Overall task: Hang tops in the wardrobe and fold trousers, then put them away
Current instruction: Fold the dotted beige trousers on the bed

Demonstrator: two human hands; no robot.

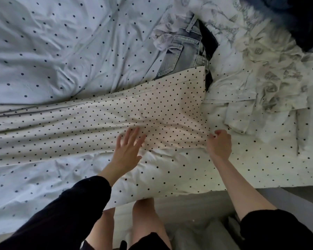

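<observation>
left hand (127, 150) is lying flat, fingers spread, on the cream dotted trousers (116, 116) | right hand (219, 143) is pinching their near right corner | trousers are stretching leftward across the bed (43, 51) over the dotted duvet | folded jeans (182, 53) are sitting just beyond, partly under the trousers' far end

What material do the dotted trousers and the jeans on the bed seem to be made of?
Dotted trousers: probably a thin woven fabric, cotton or viscose, matte cream with small dark dots; it lies flat and makes fine soft creases near the right hand. The exact fibre cannot be told.
Jeans: denim, faded light blue, matte; stitched seams, a patch pocket and a belt loop show, and the folds look thicker.
</observation>
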